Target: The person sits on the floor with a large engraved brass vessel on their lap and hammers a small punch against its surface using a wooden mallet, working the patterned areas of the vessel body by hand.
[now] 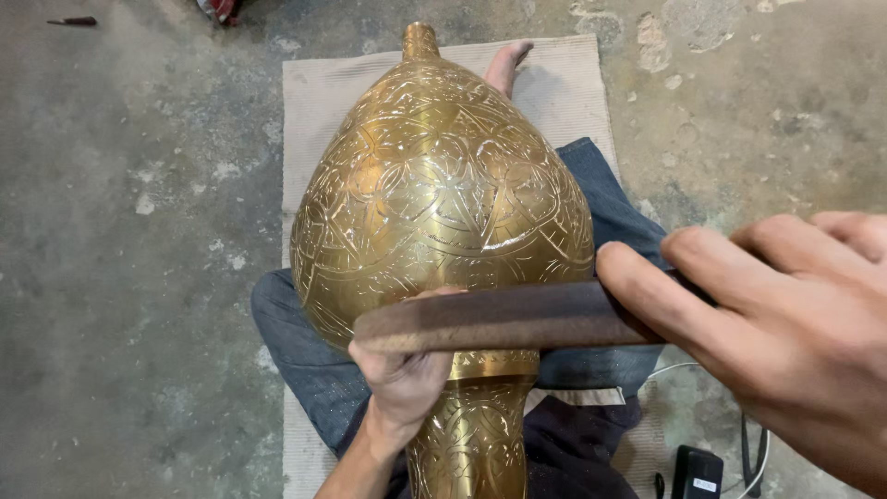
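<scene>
A large engraved brass vase (442, 189) lies across my lap, its narrow tip pointing away from me and its foot toward me. My left hand (403, 377) is closed low on the vase near its neck, partly hidden behind a dark brown wooden stick (504, 319). That stick runs crosswise in front of the vase. My right hand (781, 323) is close to the camera at the right, with fingers wrapped over the stick's right end.
I sit in blue jeans (296, 356) on a beige mat (323, 102) over a rough concrete floor (120, 240). My bare foot (506, 65) shows beyond the vase. A black box with cables (698, 473) lies at the lower right. A small dark tool (72, 20) lies far left.
</scene>
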Available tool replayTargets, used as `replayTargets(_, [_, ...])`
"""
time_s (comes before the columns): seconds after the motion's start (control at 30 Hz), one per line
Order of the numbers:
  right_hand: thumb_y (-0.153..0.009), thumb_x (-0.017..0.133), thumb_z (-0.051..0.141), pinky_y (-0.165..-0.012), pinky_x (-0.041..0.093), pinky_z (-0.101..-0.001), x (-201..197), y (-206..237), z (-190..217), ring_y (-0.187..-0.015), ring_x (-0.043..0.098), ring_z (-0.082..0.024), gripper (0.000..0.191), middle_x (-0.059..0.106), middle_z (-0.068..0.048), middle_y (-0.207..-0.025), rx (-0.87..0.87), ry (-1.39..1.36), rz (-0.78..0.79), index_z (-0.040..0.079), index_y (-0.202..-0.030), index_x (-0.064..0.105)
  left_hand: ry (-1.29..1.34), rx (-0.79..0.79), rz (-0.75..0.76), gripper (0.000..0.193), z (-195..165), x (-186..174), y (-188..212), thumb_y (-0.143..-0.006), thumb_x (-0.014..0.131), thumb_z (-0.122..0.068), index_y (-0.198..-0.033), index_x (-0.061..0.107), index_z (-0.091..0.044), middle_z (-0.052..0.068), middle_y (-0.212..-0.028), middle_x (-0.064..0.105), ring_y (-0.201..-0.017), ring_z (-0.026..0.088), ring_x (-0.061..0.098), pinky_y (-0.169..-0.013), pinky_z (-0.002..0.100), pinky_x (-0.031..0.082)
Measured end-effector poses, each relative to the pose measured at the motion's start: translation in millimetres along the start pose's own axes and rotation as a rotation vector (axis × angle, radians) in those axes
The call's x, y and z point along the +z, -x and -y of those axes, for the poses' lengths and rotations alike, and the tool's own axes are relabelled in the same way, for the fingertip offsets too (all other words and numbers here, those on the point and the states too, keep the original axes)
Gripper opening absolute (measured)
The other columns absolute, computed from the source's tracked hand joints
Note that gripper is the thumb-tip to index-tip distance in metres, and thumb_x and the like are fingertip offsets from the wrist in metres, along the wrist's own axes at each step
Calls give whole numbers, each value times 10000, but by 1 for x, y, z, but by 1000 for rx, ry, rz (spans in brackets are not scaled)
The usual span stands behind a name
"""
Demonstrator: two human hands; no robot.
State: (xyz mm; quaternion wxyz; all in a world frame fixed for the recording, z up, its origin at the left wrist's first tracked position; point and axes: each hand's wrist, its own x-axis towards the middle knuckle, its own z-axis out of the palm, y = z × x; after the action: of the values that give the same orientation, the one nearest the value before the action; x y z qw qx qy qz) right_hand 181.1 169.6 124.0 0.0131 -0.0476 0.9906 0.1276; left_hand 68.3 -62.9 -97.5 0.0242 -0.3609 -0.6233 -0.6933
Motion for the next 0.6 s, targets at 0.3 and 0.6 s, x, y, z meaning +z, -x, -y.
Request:
replayTargets(0.3, [-724, 728, 34, -655, 512, -362, 37, 29, -10, -689, 626, -198, 606, 655, -1, -846, 267, -97, 7, 216, -1300, 683, -227, -81, -116, 207, -10, 5, -14, -898, 759, -10, -1101, 717, -9, 16, -744, 737, -501, 36, 588, -438, 190, 420])
replayTargets(0.6, [-807, 728, 113, -580, 559, -350, 136, 72, 8, -712, 724, -195, 609, 753, 21, -986, 603, -191, 136, 275, -1381, 604, -38, -101, 610, 348, -36, -6, -94, -917, 742, -68, -1259, 679, -61, 73, -974, 796, -747, 145, 791, -622, 263, 636])
